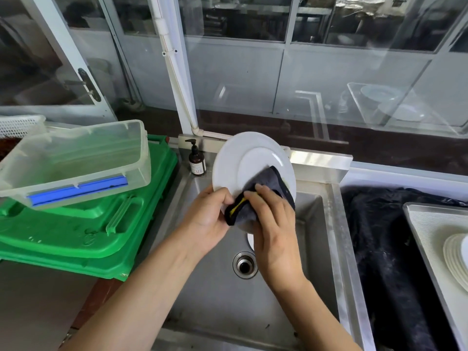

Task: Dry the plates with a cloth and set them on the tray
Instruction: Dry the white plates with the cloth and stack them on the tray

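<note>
A white plate point(243, 160) is held tilted on edge above the steel sink point(215, 287). My left hand point(210, 219) grips its lower left rim. My right hand point(273, 224) holds a grey cloth point(266, 183) with a black and yellow hem, pressed against the plate's lower right face. At the far right a metal tray point(428, 229) carries a stack of white plates point(455, 257), partly cut off by the frame edge.
A clear plastic tub point(76, 160) rests on stacked green crates point(83, 231) at the left. A brown pump bottle point(197, 160) stands at the sink's back corner. A dark cloth point(379, 236) covers the counter right of the sink. Glass panels rise behind.
</note>
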`<state>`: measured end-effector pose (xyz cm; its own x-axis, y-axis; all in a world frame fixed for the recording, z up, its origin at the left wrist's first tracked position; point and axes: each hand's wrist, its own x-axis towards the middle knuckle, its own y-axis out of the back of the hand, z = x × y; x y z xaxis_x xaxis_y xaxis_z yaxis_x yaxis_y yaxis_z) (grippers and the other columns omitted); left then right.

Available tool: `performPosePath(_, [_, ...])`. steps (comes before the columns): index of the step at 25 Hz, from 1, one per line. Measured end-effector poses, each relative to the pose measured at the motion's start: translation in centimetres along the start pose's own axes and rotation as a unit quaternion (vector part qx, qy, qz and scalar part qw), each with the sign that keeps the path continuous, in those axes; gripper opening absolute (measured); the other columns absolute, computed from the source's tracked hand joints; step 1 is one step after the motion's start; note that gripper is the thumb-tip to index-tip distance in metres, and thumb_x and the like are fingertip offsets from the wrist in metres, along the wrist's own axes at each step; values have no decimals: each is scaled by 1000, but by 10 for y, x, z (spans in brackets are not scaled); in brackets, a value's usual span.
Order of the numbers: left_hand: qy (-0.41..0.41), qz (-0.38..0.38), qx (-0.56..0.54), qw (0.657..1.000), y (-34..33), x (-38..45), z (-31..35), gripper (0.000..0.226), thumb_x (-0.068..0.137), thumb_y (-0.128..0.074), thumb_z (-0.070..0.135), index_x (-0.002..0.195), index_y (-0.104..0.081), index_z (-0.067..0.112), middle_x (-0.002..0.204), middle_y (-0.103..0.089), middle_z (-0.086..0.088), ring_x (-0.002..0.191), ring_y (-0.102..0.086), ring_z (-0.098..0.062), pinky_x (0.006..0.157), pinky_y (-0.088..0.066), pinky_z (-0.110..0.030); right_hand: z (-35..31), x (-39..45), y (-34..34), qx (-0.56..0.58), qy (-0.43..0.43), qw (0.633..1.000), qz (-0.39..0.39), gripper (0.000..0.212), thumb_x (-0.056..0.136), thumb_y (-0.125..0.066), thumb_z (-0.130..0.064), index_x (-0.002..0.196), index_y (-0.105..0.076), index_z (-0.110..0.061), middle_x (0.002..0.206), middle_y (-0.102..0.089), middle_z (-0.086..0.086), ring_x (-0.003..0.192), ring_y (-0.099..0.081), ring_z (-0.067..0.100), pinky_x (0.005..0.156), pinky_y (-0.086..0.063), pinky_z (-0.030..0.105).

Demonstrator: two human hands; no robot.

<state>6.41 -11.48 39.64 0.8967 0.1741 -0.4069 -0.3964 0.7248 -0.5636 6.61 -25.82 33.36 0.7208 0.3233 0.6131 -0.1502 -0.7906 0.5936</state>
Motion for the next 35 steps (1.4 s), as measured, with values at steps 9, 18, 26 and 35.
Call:
performPosePath(9, [25,-35,56,998,1,-9,-5,49,79,-36,-16,122,-58,-8,110,-67,-23,96,-66,-35,87,-55,-46,0,78,15,-8,-23,1000,13,36,103,-46,-14,136,-61,-13,139,-58,6,128,-54,28,105,-43,48])
performPosePath(18, [5,-5,-21,1000,6,-2,3,54,84,-35,-15,135,-52,-8,125,-59,-29,111,-59,-37,106,-44,-50,-5,35,7,-4,-44,997,-58,39,104,-39,-26,137,-59,-18,138,-57,1,125,-55,26,102,-42,49])
performPosePath(26, [-4,8,-13,1000,-1,0,4,59,79,-36,-16,136,-49,-9,133,-56,-34,107,-61,-37,101,-47,-51,-4,52,14,-23,-11,999,-48,36,102,-48,-20,136,-58,-18,135,-58,2,118,-56,27,99,-44,46])
performPosePath(35, [19,-9,64,998,0,-6,-13,46,79,-34,-18,118,-57,-9,106,-61,-24,87,-63,-33,78,-52,-38,-2,85,18,-36,-1,999,-11,39,96,-47,-12,133,-60,-12,129,-61,8,111,-57,33,95,-46,51])
